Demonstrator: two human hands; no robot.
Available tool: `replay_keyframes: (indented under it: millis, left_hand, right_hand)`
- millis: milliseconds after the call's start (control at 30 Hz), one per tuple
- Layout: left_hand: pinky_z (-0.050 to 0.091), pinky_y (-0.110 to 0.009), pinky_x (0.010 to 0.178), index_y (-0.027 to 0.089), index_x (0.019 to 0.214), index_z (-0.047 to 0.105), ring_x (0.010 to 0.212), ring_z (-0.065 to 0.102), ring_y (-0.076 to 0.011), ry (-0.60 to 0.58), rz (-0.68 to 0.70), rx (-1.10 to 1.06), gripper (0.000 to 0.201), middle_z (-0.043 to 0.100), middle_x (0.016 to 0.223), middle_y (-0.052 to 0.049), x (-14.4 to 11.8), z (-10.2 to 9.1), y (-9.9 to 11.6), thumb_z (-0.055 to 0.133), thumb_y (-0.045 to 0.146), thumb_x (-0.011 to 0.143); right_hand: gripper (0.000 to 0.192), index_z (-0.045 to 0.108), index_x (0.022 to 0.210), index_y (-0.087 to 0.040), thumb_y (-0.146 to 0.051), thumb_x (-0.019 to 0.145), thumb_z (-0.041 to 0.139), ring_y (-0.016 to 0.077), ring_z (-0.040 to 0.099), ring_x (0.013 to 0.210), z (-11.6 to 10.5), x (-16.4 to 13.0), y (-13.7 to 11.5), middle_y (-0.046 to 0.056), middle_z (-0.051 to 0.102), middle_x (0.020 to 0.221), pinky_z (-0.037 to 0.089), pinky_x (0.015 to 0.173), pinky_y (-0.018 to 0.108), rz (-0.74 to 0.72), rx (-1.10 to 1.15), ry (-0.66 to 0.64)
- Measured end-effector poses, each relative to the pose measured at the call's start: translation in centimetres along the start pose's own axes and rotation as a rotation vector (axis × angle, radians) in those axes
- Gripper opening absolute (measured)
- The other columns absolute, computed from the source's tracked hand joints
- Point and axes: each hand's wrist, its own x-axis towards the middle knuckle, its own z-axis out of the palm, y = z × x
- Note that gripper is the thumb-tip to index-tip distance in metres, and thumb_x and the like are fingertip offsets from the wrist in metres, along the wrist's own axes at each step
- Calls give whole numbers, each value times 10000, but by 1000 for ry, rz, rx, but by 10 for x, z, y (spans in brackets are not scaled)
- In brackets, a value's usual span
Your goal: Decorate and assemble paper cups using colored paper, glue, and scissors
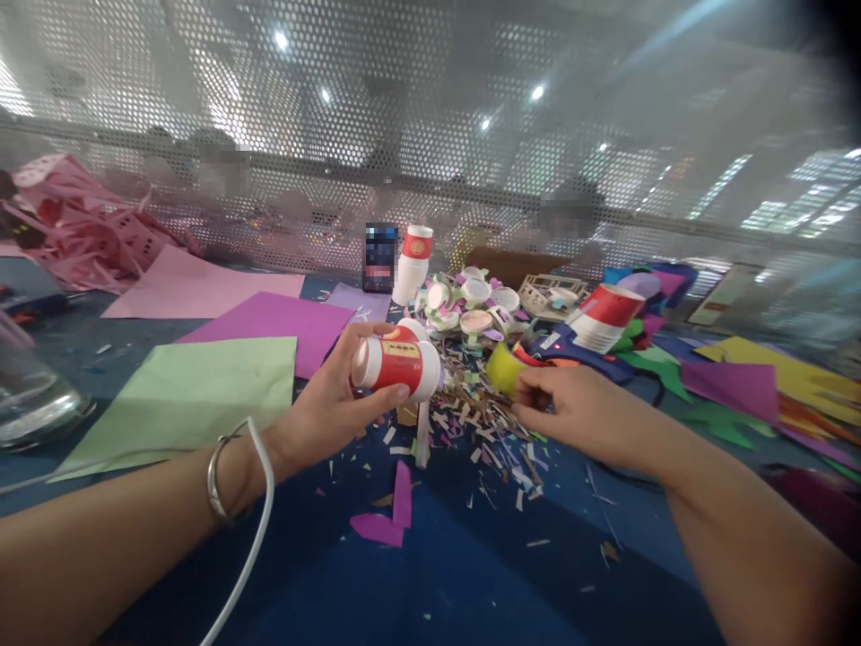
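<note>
Both forearms enter low. Left hand point(336, 395) closed around red-and-white paper cup point(396, 363), lying sideways; right hand point(571, 408) pinches yellow paper piece point(503, 368) just beside it.

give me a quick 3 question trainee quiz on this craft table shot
1. True or false: the left hand holds a red-and-white paper cup lying sideways.
2. What does the right hand pinch? A) scissors B) a yellow-green paper piece C) a pen
3. What colour is the paper sheet nearest the left wrist?

Key: 1 true. 2 B. 3 light green.
</note>
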Motion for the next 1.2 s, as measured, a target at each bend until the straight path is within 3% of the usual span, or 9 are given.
replay_keyframes:
  millis: [167,367,533,700,833,1033,1200]
  left_hand:
    - [559,-227,590,263,1262,480,725,624,-131,27,-6,0,490,643,946,-18,2,-1,2,751,316,858]
    - [613,-284,674,276,1244,510,941,670,-200,33,-41,-82,355,639,1189,-83,2,1,3,633,428,947]
    - [625,-300,682,272,1288,524,972,678,-219,73,-99,-82,418,650,1212,-91,5,4,-1,672,409,921]
    - [623,-338,810,226,1296,539,1087,660,-237,168,-80,-183,417,637,1291,-112,9,3,0,669,346,918]
    - [608,-340,846,224,1206,543,1065,664,-208,272,-11,-262,343,661,1210,-74,11,-2,3,683,270,896]
    - [558,-248,594,276,1265,509,789,703,-161,269,-75,-270,434,682,1117,-44,11,-6,5,712,288,882]
    - [577,-249,673,277,1257,570,901,685,-166,259,-51,-259,399,667,1201,-49,9,-3,9,715,279,885]
  right_hand:
    - [95,531,730,-221,-253,809,573,177,588,595,11,5,-4,21,639,665,388,555,312,-13,49,-29]
    - [103,498,862,-226,-236,794,574,182,598,623,21,16,0,12,643,703,390,565,302,-10,44,44]
    - [186,544,1012,-200,-227,828,531,196,618,626,26,22,-2,24,657,711,386,561,309,-2,2,13]
    - [168,600,985,-190,-260,879,489,239,658,748,22,20,-1,90,704,853,391,607,332,-10,-76,-13]
    - [80,569,874,-202,-262,861,517,234,634,706,14,14,2,83,682,798,364,582,334,9,-126,-23]
    - [59,567,854,-202,-258,837,557,228,632,694,17,13,-2,87,687,792,346,562,329,10,-174,-66]
    - [105,594,916,-198,-241,826,560,228,630,690,23,16,-10,83,691,805,316,555,321,12,-201,-85]
